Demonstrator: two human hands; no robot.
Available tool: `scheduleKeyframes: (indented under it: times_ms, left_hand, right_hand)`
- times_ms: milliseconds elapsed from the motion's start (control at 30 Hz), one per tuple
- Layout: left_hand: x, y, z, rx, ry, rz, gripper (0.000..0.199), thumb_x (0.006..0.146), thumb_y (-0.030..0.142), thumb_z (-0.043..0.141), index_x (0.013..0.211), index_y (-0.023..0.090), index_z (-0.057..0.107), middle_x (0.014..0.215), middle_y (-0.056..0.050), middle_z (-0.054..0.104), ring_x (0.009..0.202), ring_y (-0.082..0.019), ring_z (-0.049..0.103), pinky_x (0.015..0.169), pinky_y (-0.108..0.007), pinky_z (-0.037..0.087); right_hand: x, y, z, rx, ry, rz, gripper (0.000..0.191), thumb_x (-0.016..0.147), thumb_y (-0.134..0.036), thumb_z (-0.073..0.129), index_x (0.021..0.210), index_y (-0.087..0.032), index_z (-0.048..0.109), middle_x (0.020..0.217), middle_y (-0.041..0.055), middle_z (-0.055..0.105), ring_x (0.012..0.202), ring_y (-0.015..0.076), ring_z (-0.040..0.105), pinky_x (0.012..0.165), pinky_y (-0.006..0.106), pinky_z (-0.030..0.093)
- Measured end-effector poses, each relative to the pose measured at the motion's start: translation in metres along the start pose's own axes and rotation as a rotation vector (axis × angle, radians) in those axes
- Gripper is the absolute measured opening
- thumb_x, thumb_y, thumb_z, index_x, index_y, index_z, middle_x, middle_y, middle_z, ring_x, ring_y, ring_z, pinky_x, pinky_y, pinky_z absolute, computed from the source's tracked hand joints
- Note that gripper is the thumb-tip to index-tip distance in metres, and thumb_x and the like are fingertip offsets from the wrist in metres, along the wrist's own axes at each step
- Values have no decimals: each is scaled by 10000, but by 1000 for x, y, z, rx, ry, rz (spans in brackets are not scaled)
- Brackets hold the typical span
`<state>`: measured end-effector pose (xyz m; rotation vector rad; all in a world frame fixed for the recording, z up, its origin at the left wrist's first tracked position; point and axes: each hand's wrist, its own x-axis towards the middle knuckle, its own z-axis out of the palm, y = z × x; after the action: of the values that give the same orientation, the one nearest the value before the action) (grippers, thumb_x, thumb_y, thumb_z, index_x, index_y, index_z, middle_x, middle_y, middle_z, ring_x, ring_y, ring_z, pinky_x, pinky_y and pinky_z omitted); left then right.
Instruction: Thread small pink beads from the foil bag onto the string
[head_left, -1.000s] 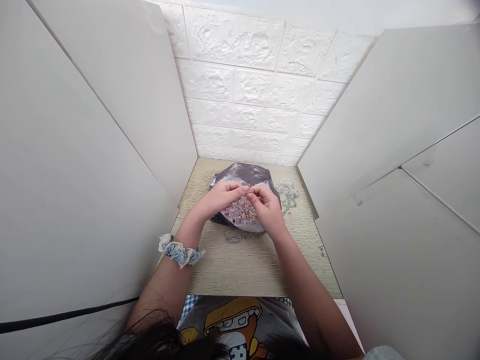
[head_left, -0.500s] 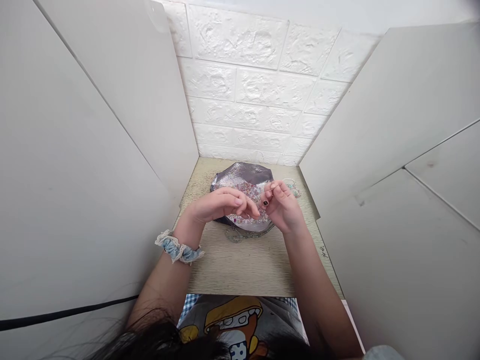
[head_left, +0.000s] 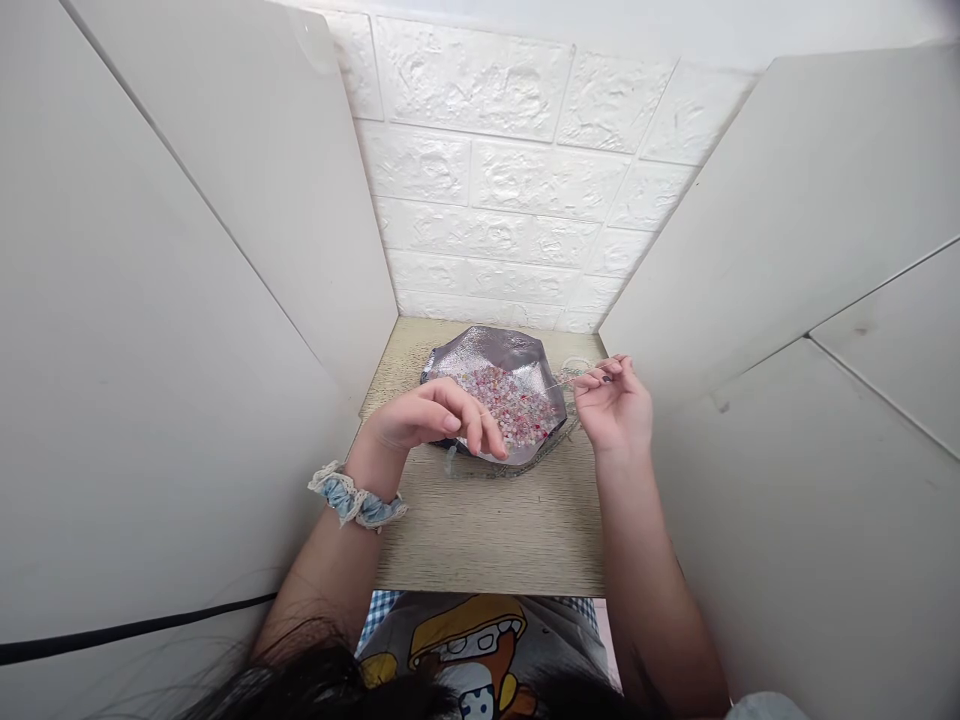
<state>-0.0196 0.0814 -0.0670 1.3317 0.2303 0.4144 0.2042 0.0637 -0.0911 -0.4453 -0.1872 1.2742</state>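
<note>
Small pink, red and clear beads [head_left: 517, 405] lie heaped on a shiny silver open pouch or tray [head_left: 499, 345]. Over its near left part hangs my left hand [head_left: 435, 415], thumb in close to the bent fingers, the longer fingertips pointing down at the beads. A fine thread [head_left: 559, 385] runs nearly straight across the beads between my hands; its left end is hard to make out near the left fingers. To the right of the pouch, my right hand [head_left: 616, 405] is raised palm up, fingertips pinched on the thread.
Strung beads [head_left: 517, 472] curve along the pouch's near edge, with more partly behind my right hand. The narrow wooden tabletop [head_left: 487, 540] lies between pale panels [head_left: 300, 200] on both sides. A white brick-patterned wall [head_left: 495, 170] closes off the back.
My right hand has moved right, away from the left hand, drawing the thread out between them. The left fingers have shifted slightly left and down, and more of the beads show.
</note>
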Motion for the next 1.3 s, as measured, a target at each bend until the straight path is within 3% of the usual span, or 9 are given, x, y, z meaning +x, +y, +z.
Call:
scheduleKeyframes:
  times_ms: [133,333,467,600,867,967,1067,1167,1300]
  left_hand:
    - [-2,-3,-2,-69,-42,-39,279,572,390,595,591,121,662,743,-143,645,740,-249,597,716,-365,465]
    - [-1,-5,-3,-234,-164,-113,428,734,385,473,1043,99,548,894,-136,631,702,-208,619,583,-280,484]
    - [4,-5,0,-154,-40,-201,469,794,432,373,1139,132,477,955,-121,602,716,-171,612,611,-265,482]
    - [11,-9,3,-46,116,-278,443,807,413,392,1217,247,381,1167,-107,485,907,-186,562,603,-247,468]
    - [20,-18,-2,186,297,-167,287,752,391,511,864,143,604,926,-69,592,916,-142,523,779,-257,395]
    - [21,-17,-1,132,330,-145,276,748,385,517,765,126,613,715,-34,580,726,-93,531,699,-224,402]
    - [20,-16,0,13,351,-145,250,753,372,514,718,138,595,466,53,369,447,-36,374,534,-191,375]
    - [19,-14,1,-41,311,-164,247,762,366,504,722,139,591,444,74,243,384,-22,237,437,-170,311]
    - [20,-14,0,13,290,-156,222,743,340,536,693,129,585,467,51,324,406,-25,300,414,-159,296]
  right_hand:
    - [-1,-2,1,-88,-53,-33,142,793,-228,464,655,-205,446,523,-86,433,429,28,372,459,154,362]
    - [-15,3,6,-300,-399,31,123,697,-319,596,712,-263,487,577,-86,438,487,47,411,514,182,419]
    - [-21,11,5,-566,-560,54,133,677,-356,608,681,-252,524,713,-47,507,650,78,495,595,233,452]
    - [-23,19,6,-950,-639,-61,101,681,-312,606,667,-217,573,857,3,524,830,117,506,733,277,438]
    - [-27,28,12,-1321,-634,-280,54,715,-239,562,712,-207,605,942,34,511,922,134,495,727,263,436]
    - [-33,26,17,-1394,-647,-352,72,743,-199,517,711,-196,581,896,29,544,894,128,506,731,263,427]
    - [-38,19,26,-1515,-642,-461,98,758,-159,476,712,-191,557,846,18,567,834,121,516,727,262,412]
    - [-40,14,34,-1688,-642,-564,116,771,-143,445,733,-193,543,806,7,571,768,114,512,691,258,397]
    - [-41,9,40,-1841,-654,-663,112,779,-152,442,743,-188,542,763,6,567,723,119,506,662,269,392]
